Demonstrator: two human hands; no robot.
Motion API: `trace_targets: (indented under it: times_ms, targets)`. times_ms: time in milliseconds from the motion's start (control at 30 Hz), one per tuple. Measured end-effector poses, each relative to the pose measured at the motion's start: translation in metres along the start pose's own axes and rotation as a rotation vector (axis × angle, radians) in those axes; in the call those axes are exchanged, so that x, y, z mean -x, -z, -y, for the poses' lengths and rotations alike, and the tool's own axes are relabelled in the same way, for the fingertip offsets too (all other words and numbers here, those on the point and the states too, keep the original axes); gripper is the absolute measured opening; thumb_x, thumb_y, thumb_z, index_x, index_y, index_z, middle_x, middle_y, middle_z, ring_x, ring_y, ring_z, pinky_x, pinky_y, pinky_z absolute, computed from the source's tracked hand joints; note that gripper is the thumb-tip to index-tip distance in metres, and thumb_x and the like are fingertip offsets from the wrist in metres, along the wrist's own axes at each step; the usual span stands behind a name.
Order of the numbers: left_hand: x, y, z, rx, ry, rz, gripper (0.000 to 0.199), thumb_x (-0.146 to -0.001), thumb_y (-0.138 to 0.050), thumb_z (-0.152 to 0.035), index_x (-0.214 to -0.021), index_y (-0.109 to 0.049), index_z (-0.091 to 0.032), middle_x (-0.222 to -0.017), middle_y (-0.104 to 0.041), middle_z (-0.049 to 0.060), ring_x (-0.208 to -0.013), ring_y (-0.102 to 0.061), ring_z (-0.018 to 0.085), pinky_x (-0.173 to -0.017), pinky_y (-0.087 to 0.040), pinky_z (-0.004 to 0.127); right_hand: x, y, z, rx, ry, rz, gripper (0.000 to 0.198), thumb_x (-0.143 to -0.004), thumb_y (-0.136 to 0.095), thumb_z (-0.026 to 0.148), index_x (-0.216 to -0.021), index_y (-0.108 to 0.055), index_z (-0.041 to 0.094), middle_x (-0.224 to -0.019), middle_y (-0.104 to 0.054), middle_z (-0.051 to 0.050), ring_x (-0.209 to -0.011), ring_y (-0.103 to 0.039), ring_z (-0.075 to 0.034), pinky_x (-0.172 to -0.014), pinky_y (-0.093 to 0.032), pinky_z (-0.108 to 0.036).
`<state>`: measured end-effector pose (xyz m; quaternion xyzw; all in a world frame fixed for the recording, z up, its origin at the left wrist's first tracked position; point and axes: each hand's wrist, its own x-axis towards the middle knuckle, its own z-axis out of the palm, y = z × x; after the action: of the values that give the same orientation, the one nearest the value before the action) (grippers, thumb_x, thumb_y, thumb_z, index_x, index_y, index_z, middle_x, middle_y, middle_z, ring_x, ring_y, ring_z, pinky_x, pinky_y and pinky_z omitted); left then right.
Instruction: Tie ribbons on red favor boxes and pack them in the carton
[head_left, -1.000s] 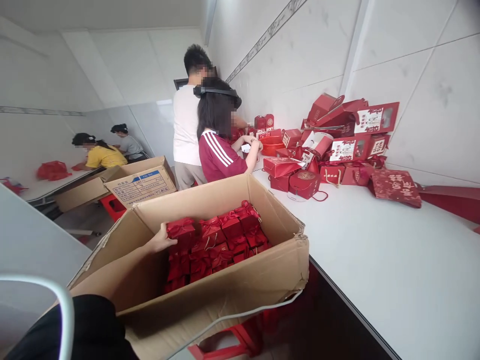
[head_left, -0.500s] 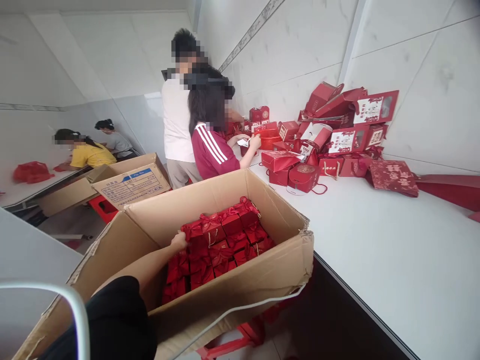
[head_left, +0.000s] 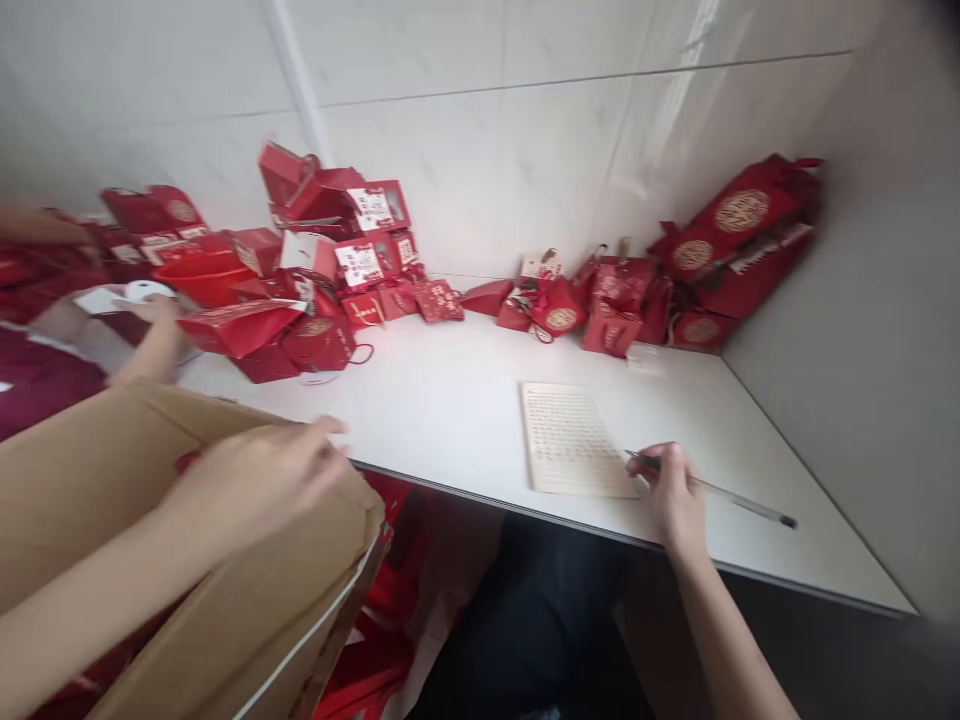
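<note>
My right hand [head_left: 675, 495] is closed around a slim pen [head_left: 739, 502] with a clear barrel; its dark tip points left, at the edge of a notepad [head_left: 574, 440]. Rows of handwriting cover most of the lined page, which lies flat on the white table [head_left: 442, 400]. My left hand [head_left: 281, 470], blurred by motion, hovers over the near right side of a cardboard box [head_left: 300, 590]. Its fingers are loosely bent and apart, with nothing visible in them. Only slivers of red show inside the box, as my left forearm and the wall hide the rest.
Red gift boxes [head_left: 319, 335] are heaped along the wall at left, more red packages [head_left: 615, 300] at right. Tall red bags [head_left: 739, 225] lean in the corner by a grey side panel [head_left: 847, 330]. A co-worker's hand [head_left: 157, 315] is at far left. Red stools stand below.
My view has swung right, from the cardboard box to the table. My left hand has come up off the red boxes inside it. My right hand with the pen and the notepad are now in view.
</note>
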<state>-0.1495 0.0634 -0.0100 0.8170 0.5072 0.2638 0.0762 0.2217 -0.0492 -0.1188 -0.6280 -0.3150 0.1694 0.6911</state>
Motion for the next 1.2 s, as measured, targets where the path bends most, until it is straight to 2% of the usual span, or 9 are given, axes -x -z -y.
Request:
trace_targets:
  times_ms: [67,100,167,200,367,467,600,767,1200]
  targets:
    - [-0.014,-0.030,-0.060,-0.066,-0.552,0.311,0.023,-0.081,-0.052,-0.037,-0.089,-0.065,-0.020,-0.086,-0.064,0.002,-0.087,-0.058,0.022,-0.085,-0.045,0.039,-0.002,0.001,0.002,0.041,0.012,0.052,0.050,-0.080,-0.047,0.066,-0.065,-0.051,0.018,-0.056,-0.051,-0.001,-0.054,-0.049,-0.016,-0.054,-0.041,-0.028]
    - [-0.018,-0.050,-0.089,-0.107,-0.783,0.377,0.020,-0.082,-0.050,-0.031,-0.090,-0.064,-0.018,-0.092,-0.064,0.005,-0.090,-0.058,0.022,-0.084,-0.045,0.036,-0.003,0.001,0.004,0.063,0.017,0.076,0.049,-0.081,-0.047,0.064,-0.064,-0.051,0.018,-0.054,-0.050,-0.001,-0.052,-0.047,-0.015,-0.052,-0.039,-0.027]
    - [-0.016,-0.094,-0.141,-0.155,-1.074,0.346,0.021,-0.080,-0.054,-0.028,-0.094,-0.062,-0.014,-0.096,-0.062,0.009,-0.092,-0.056,0.023,-0.082,-0.045,0.035,-0.007,0.000,0.006,0.098,0.017,0.111,0.044,-0.079,-0.054,0.059,-0.063,-0.050,0.018,-0.052,-0.048,0.001,-0.049,-0.044,-0.013,-0.050,-0.037,-0.026]
    - [-0.011,-0.116,-0.160,-0.186,-1.109,0.306,0.026,-0.079,-0.056,-0.028,-0.098,-0.061,-0.011,-0.100,-0.061,0.012,-0.096,-0.055,0.024,-0.084,-0.044,0.037,-0.009,-0.001,0.007,0.107,0.016,0.123,0.041,-0.077,-0.059,0.056,-0.063,-0.049,0.019,-0.053,-0.049,0.001,-0.049,-0.043,-0.013,-0.050,-0.037,-0.025]
    - [0.030,-0.194,-0.197,-0.343,-0.868,0.232,0.042,-0.072,-0.063,-0.039,-0.096,-0.063,-0.005,-0.092,-0.059,0.015,-0.092,-0.054,0.028,-0.081,-0.046,0.043,-0.016,-0.014,0.001,0.057,0.028,0.163,0.031,-0.071,-0.065,0.044,-0.073,-0.047,0.020,-0.060,-0.052,0.003,-0.053,-0.047,-0.014,-0.054,-0.039,-0.025]
    - [0.051,-0.215,-0.192,-0.378,-0.774,0.076,0.042,-0.072,-0.062,-0.028,-0.107,-0.060,-0.006,-0.109,-0.057,0.018,-0.108,-0.049,0.032,-0.092,-0.040,0.047,-0.014,-0.021,-0.007,0.132,0.019,0.224,0.030,-0.076,-0.061,0.043,-0.067,-0.043,0.020,-0.057,-0.047,0.004,-0.051,-0.042,-0.012,-0.051,-0.035,-0.024]
    - [0.061,-0.234,-0.184,-0.176,-0.684,-0.146,0.033,-0.074,-0.056,-0.017,-0.105,-0.060,-0.008,-0.108,-0.060,0.015,-0.106,-0.053,0.029,-0.093,-0.038,0.045,-0.012,-0.025,-0.009,0.272,-0.009,0.245,0.037,-0.078,-0.056,0.041,-0.057,-0.033,0.021,-0.050,-0.037,0.006,-0.048,-0.032,-0.011,-0.046,-0.028,-0.024]
    - [0.059,-0.242,-0.187,-0.023,-0.561,-0.241,0.028,-0.074,-0.053,-0.016,-0.100,-0.060,-0.010,-0.102,-0.063,0.015,-0.099,-0.056,0.028,-0.088,-0.041,0.045,-0.013,-0.026,-0.005,0.344,-0.016,0.253,0.035,-0.075,-0.051,0.037,-0.054,-0.028,0.021,-0.048,-0.027,0.007,-0.047,-0.023,-0.010,-0.043,-0.022,-0.024]
    - [0.059,-0.239,-0.188,0.009,-0.563,-0.228,0.027,-0.074,-0.052,-0.014,-0.100,-0.061,-0.011,-0.101,-0.064,0.013,-0.100,-0.057,0.026,-0.089,-0.041,0.043,-0.013,-0.025,-0.004,0.378,-0.035,0.228,0.033,-0.073,-0.051,0.034,-0.055,-0.026,0.021,-0.049,-0.025,0.007,-0.048,-0.022,-0.010,-0.044,-0.022,-0.024]
